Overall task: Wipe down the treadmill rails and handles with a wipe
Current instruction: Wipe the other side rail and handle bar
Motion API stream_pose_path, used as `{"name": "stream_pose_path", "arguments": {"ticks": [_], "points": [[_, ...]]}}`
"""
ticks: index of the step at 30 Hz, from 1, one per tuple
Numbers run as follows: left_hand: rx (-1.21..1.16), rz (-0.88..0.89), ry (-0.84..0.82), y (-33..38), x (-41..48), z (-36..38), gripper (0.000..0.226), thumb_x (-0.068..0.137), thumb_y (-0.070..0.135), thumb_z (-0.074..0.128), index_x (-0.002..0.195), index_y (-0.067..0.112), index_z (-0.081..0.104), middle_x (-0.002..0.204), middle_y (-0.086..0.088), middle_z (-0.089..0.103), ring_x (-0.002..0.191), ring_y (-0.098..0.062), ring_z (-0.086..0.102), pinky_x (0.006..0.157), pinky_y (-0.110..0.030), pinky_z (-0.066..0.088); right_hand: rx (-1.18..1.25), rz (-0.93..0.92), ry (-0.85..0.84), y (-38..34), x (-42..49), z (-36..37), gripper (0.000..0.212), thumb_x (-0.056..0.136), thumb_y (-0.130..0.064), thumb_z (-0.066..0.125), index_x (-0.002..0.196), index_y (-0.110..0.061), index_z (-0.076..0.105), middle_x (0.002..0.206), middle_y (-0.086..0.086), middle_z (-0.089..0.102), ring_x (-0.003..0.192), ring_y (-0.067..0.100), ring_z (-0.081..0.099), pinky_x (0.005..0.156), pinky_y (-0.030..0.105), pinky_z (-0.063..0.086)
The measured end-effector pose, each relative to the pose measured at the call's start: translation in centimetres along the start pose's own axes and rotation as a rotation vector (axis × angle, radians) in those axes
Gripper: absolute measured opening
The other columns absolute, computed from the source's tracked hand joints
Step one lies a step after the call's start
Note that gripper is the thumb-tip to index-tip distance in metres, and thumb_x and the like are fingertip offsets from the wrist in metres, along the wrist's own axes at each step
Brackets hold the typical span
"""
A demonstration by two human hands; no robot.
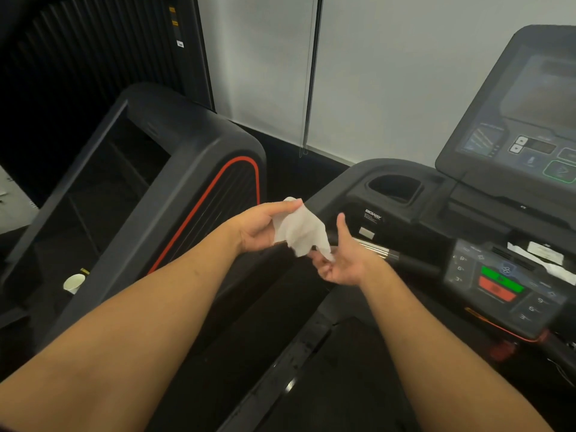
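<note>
Gym corner, grey wall behind a treadmill [358, 173]: unfolding the wipe before wiping.
Left hand [260, 229] pinches the wipe [302, 232] by its top edge; right hand [344, 265] nips its lower corner, thumb raised. Next, judged: lay the wipe around the nearby handle [405, 257] and rub.

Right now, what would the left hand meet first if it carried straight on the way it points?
Probably the treadmill's curved black rail, just beyond the wipe the left hand pinches; depth is unclear.
</note>
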State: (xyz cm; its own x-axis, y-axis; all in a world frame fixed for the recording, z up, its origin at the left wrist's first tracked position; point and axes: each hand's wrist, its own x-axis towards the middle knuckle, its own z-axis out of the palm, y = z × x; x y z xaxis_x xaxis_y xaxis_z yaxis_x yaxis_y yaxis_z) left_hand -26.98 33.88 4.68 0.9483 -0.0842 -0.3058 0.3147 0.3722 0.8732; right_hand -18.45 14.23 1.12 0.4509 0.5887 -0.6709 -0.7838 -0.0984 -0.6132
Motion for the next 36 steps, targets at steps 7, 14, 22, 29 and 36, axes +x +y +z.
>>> {"name": "stream_pose_path", "arguments": {"ticks": [7, 14, 22, 29, 36], "points": [[-0.037, 0.073, 0.078, -1.2, 0.3, 0.2, 0.055, 0.095, 0.026, 0.069, 0.144, 0.009, 0.052, 0.143, -0.019, 0.056, 0.125, -0.029, 0.06, 0.098, -0.036, 0.051, 0.322, -0.097, -0.089, 2.3, -0.7, 2.3, 0.082, 0.08, -0.075, 0.059, 0.134, -0.013, 0.054, 0.121, 0.014, 0.071, 0.113, 0.032, 0.068, 0.089, 0.044, 0.054], [0.12, 0.16, 0.168, -1.5, 0.7, 0.0, 0.051, 0.089, 0.022, 0.075, 0.137, 0.027, 0.058, 0.138, -0.01, 0.059, 0.127, -0.032, 0.06, 0.1, -0.055, 0.053, 0.219, -0.165, 0.049, -0.1, -1.3, 3.0, 0.09, 0.071, -0.048, 0.088, 0.145, -0.027, 0.042, 0.126, 0.016, 0.067, 0.105, 0.039, 0.07, 0.082, 0.05, 0.058], [0.05, 0.207, 0.179, -1.2, 0.6, 0.2, 0.065, 0.079, 0.023, 0.083, 0.138, 0.028, 0.057, 0.142, -0.016, 0.054, 0.13, -0.038, 0.055, 0.102, -0.059, 0.051, 0.148, -0.367, 0.142, -0.6, -2.0, 3.1, 0.07, 0.094, -0.013, 0.067, 0.15, -0.039, 0.036, 0.12, 0.007, 0.07, 0.097, 0.022, 0.069, 0.054, 0.032, 0.05], [-0.162, 0.203, 0.309, -0.4, -0.3, -0.9, 0.048, 0.092, 0.021, 0.07, 0.137, 0.011, 0.058, 0.133, -0.011, 0.066, 0.123, -0.03, 0.064, 0.099, -0.046, 0.056, -0.069, -0.674, 0.12, -1.8, -3.4, 2.0, 0.031, 0.094, -0.008, 0.066, 0.123, -0.018, 0.071, 0.119, 0.001, 0.069, 0.107, 0.021, 0.068, 0.093, 0.04, 0.058], [0.258, 0.245, 0.454, 0.3, -0.3, -0.9, 0.062, 0.083, 0.008, 0.081, 0.13, 0.032, 0.048, 0.124, -0.02, 0.065, 0.108, -0.036, 0.07, 0.093, -0.049, 0.059, -0.747, -0.857, 0.655, -1.3, -2.4, 1.0, 0.021, 0.095, -0.014, 0.066, 0.114, -0.015, 0.073, 0.105, -0.003, 0.064, 0.097, 0.013, 0.061, 0.095, 0.032, 0.053]]}}
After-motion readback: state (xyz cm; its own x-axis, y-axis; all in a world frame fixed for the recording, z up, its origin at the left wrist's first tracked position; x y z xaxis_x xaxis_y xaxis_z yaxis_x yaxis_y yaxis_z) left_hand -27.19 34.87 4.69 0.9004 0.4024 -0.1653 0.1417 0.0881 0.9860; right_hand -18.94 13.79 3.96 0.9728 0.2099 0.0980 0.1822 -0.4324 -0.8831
